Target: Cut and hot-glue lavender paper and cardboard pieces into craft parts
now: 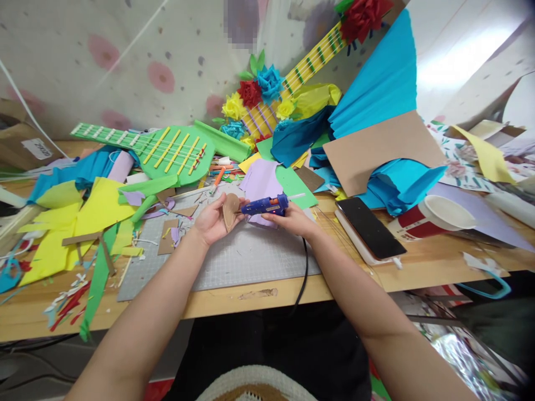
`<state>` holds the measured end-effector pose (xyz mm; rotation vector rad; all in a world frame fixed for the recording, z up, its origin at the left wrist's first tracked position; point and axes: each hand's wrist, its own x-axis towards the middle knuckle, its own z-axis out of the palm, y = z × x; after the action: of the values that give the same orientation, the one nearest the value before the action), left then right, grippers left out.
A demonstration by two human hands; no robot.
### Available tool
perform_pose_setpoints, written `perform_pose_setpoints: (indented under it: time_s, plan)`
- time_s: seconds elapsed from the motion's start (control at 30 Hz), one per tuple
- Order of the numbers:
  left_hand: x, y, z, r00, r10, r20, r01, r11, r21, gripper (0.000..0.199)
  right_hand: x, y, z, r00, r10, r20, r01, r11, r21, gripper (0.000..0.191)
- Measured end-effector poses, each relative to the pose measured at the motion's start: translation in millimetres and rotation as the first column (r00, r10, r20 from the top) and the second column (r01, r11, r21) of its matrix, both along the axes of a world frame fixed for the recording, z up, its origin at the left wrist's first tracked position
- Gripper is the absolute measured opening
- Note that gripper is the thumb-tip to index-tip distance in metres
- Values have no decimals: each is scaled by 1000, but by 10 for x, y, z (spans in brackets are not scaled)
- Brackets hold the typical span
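My left hand point(209, 224) is closed on a small brown cardboard piece point(230, 211) with a rounded top and a pointed lower end, held above the grey cutting mat point(254, 259). My right hand point(296, 221) grips a blue glue gun point(265, 206) that lies sideways, its nozzle pointing left at the cardboard piece. Whether the nozzle touches the cardboard I cannot tell. A clear glue stick juts from the gun's back, and a black cord hangs down over the table edge. Behind the gun lies a purple paper sheet point(259, 177).
A green paper guitar point(178, 156) lies at the back left, and a yellow one with paper flowers point(261, 118) leans behind. Yellow paper point(100, 209) and scraps cover the left. On the right are a black phone point(371, 227) and a red-white cup point(434, 217).
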<state>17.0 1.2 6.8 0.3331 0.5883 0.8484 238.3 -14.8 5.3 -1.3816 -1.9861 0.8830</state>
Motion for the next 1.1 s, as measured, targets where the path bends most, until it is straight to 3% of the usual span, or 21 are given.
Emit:
perform_pose_setpoints:
  time_s: [0.33,0.47,0.63,0.77,1.1]
  plan:
    - [25,-8,-21,1000,-17,-2,17,1000,23,47,-8,0,25,990,-131,-48,134,990,51,39]
    - [43,-30,-10,1000,-20,10,20,999,25,44,-13,33,-35,973,-175,-150,178,984,9,42]
    - [44,-29,-6,1000,-15,-6,15,1000,-1,42,-9,38,-48,949,-99,-298,73,993,-95,42]
    - [42,-22,-14,1000,5,-22,-5,1000,-19,40,-10,6,-41,965,-32,-261,-9,988,-154,39]
    - [80,-39,-19,999,38,-10,-38,999,-17,34,-42,-22,-35,976,-6,-218,-23,991,-130,39]
